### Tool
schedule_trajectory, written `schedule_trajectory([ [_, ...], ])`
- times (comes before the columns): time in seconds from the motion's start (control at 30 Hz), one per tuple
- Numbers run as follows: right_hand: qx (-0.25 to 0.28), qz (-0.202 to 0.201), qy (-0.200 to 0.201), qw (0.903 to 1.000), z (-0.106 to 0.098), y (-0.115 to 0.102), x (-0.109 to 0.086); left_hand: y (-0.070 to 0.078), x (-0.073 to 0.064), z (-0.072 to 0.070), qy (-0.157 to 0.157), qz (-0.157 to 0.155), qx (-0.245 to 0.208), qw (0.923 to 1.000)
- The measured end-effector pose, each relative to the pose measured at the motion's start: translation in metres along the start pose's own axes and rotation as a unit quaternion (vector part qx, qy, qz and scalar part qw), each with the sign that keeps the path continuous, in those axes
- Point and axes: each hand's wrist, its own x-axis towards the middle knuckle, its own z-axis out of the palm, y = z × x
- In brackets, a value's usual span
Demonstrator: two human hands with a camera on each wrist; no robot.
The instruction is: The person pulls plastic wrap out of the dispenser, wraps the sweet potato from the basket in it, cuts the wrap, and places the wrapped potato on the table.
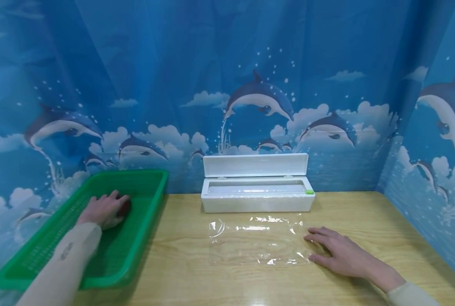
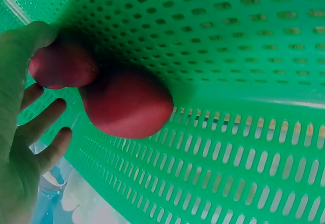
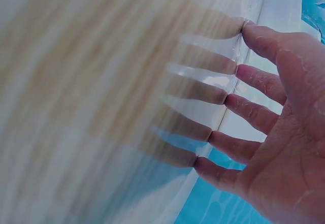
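Note:
My left hand (image 1: 104,209) reaches down into a green basket (image 1: 159,204). Its thumb and fingers lie around a small red fruit (image 2: 63,65), the thumb bent over its top while the lower fingers spread loosely. Against that fruit sits a larger red fruit (image 2: 129,102); the hand mostly hides both in the head view. On the wooden table, a sheet of clear plastic film (image 1: 256,244) lies nearly flat with shiny creases. My right hand (image 1: 340,251) rests at its right edge, fingers extended and fingertips touching down, mirrored in the glossy surface in the right wrist view.
Behind the film stands a long white cling film dispenser (image 1: 256,204), its lid (image 1: 256,165) raised and a small green slider (image 1: 309,192) at its right end. A blue dolphin-print curtain (image 1: 181,63) closes off the back and sides. The basket's high slatted walls surround the left hand.

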Motion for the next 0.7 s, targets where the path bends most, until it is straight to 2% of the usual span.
schedule_trajectory([
  [0.2, 0.003, 0.001, -0.002, 1.0, 0.0, 0.0, 0.0, 0.003, 0.003, 0.001, -0.011, -0.008, -0.056, 0.9983],
  [0.47, 0.009, 0.005, -0.008, 0.9999, -0.001, 0.0, 0.0, 0.005, 0.011, 0.003, -0.039, -0.052, -0.109, 0.9919],
  [0.7, 0.009, 0.009, -0.014, 0.9998, -0.002, 0.0, 0.0, 0.004, 0.016, 0.004, -0.055, -0.067, -0.129, 0.9879],
])
